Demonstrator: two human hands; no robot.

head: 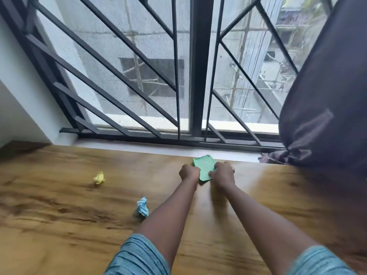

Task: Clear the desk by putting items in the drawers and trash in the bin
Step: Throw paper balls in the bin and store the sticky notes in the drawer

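A green pad of paper [204, 165] lies near the far edge of the wooden desk [59, 225]. My left hand [189, 172] grips its left side with curled fingers. My right hand [223, 172] grips its right side, fingers curled over the edge, a ring on one finger. A crumpled yellow paper ball [98, 178] sits on the desk to the left. A crumpled blue paper ball [143, 207] lies nearer to me, just left of my left forearm.
A barred window [178, 76] with a grey sill [139, 146] runs along the desk's far edge. A dark curtain [327, 96] hangs at the right and bunches on the sill. A white wall [17, 108] closes the left side.
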